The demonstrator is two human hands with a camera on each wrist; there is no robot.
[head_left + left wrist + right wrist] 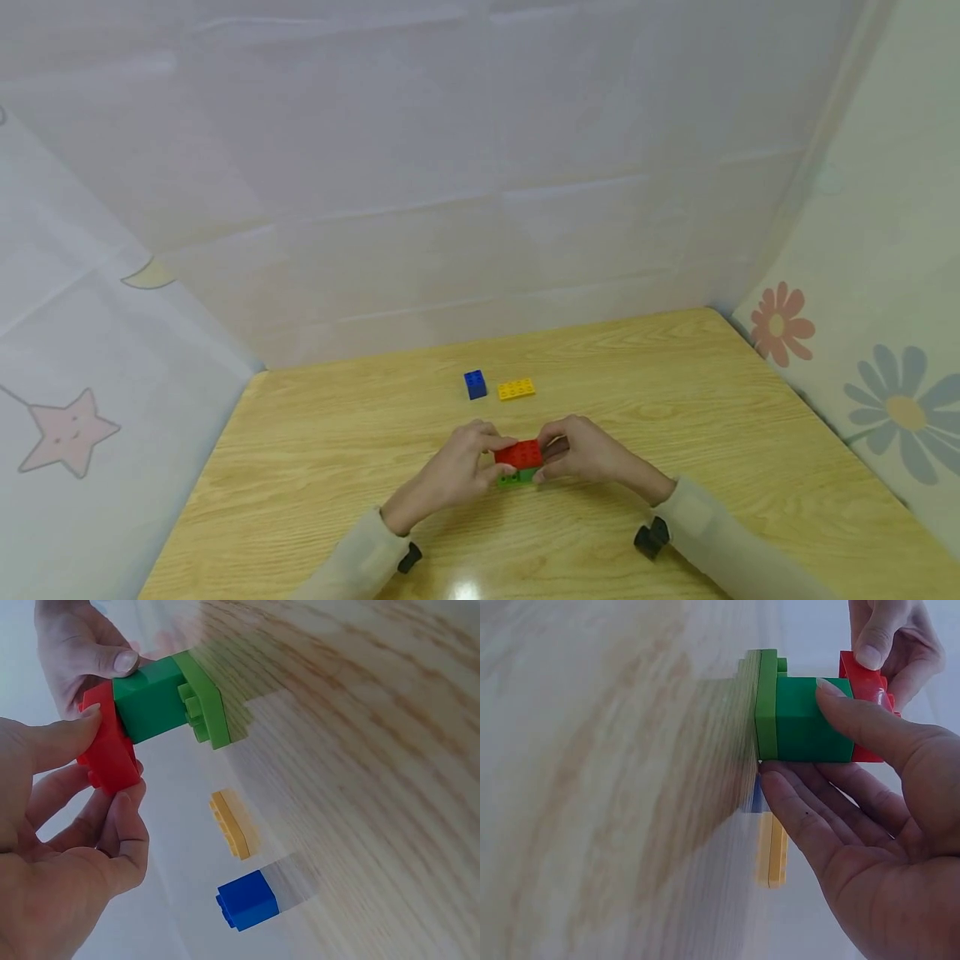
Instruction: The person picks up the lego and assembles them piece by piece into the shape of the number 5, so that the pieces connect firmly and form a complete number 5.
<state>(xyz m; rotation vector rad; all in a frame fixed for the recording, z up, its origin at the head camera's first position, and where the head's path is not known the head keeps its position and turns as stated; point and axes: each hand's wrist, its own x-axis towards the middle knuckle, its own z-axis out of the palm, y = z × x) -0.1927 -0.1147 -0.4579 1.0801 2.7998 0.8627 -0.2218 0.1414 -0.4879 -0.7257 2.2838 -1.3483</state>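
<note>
While clamped between both sets of fingers, red plate (pixel 519 453) sits atop green block (pixel 150 700), itself on light-green plate (pixel 206 697) resting on bench (pixel 675 375). Left hand (pixel 457 467) pinches red plate; right hand (pixel 588 454) grips block's sides. Risk, judged: uneven thumb pressure, red plate seating skewed or stack tipping. Beyond fingertips: one blue brick (pixel 475 384), one yellow plate (pixel 516 389). One of each piece.
</note>
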